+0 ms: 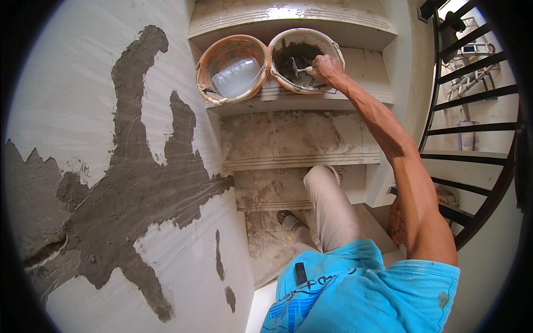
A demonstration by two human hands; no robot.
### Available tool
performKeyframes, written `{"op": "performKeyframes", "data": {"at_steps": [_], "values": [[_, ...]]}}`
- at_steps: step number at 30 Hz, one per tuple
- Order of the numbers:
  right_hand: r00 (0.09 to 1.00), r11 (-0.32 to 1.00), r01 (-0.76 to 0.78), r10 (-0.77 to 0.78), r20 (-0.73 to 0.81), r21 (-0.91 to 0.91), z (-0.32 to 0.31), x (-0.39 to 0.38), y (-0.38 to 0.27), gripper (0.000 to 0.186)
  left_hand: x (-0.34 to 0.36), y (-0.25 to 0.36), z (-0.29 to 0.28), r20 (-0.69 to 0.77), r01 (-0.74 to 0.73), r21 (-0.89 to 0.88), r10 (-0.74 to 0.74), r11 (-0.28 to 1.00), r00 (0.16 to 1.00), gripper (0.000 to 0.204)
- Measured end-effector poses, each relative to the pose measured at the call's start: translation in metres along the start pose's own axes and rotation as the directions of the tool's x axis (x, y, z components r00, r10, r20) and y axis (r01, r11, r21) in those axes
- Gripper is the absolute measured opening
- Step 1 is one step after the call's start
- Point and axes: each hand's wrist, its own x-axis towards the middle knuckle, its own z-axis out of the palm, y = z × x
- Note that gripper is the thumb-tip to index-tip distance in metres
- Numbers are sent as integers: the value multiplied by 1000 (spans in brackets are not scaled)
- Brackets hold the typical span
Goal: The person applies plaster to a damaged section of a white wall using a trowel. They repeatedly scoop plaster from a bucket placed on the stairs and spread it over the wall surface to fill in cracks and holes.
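My right hand point(327, 69) grips the pale handle of a trowel point(300, 67), whose metal part reaches into the right-hand white bucket point(307, 34) with dark grey wet mix inside. Close beside it on the same step stands a second bucket point(204, 67), orange inside, holding cloudy liquid and a clear plastic object point(233, 75). To my left, rough grey mortar patches point(127, 183) cover part of the white wall point(78, 94), with a dark crack at the lower left. My left hand is out of view.
Stained steps point(294, 139) rise ahead, with my legs and sandaled foot on the lower ones. On the right runs a black metal railing point(472, 127); beyond it are a metal ladder point(469, 69), a pale bucket point(467, 136) and a dark shape at the top that I cannot make out.
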Motion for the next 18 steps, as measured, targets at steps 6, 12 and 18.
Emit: {"op": "performKeyframes", "data": {"at_steps": [6, 12, 18], "values": [[993, 968, -82, 59, 105, 238, -6, -2, 6, 24, -1, -4, -2, -2, -28, 17, 28, 999, 1000, 54], [999, 936, -22, 5, 49, 352, -19, -17, 9, 35, -2, -7, 0, 2, -55, 30, 55, 998, 998, 54], [997, 935, 15, -39, 59, 355, -28, -26, 17, 39, -3, -11, -1, -6, -80, 45, 80, 996, 997, 53]]}}
